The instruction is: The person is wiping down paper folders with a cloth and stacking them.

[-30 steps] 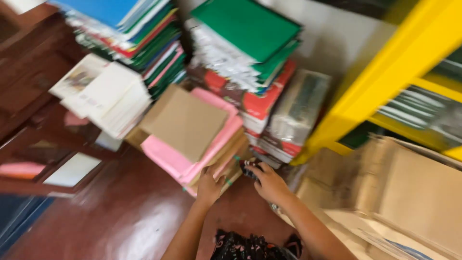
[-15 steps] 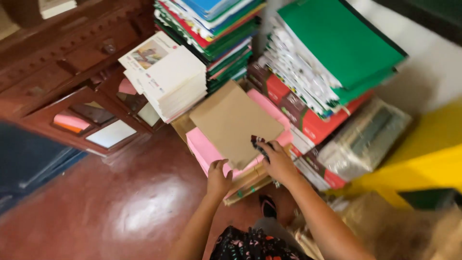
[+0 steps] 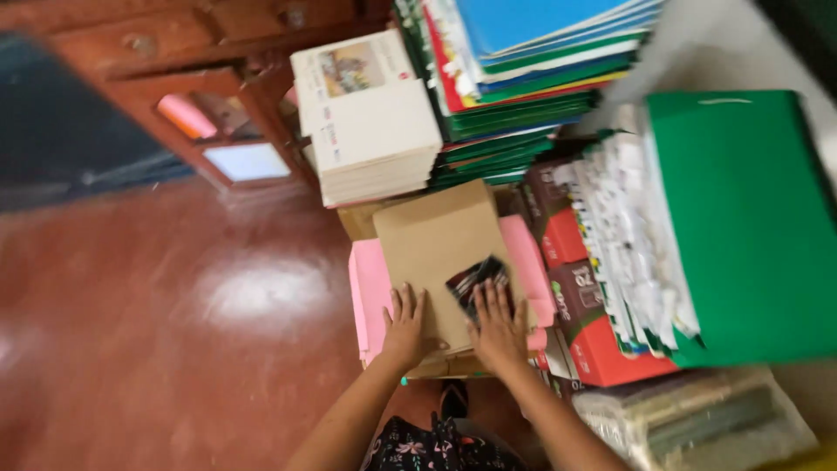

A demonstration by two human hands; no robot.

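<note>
My left hand (image 3: 407,324) lies flat, fingers spread, on the near edge of a brown card sheet (image 3: 440,237) that tops a pink paper stack (image 3: 370,292). My right hand (image 3: 498,324) rests palm down on the same sheet, its fingers over a small dark packet (image 3: 474,279) with a black and red pattern, pressed against the card.
White booklets (image 3: 370,118) are stacked behind the pink pile. Beyond them lie blue, green and red folders (image 3: 523,65). Red paper reams (image 3: 584,296) and green folders (image 3: 750,218) stand at the right, a wooden cabinet (image 3: 209,61) at the back left, and red polished floor (image 3: 174,331) at the left.
The view has swung right and down. Both hands have moved up onto the brown sheet and flattened; the dark packet now lies under my right fingers on the card.
</note>
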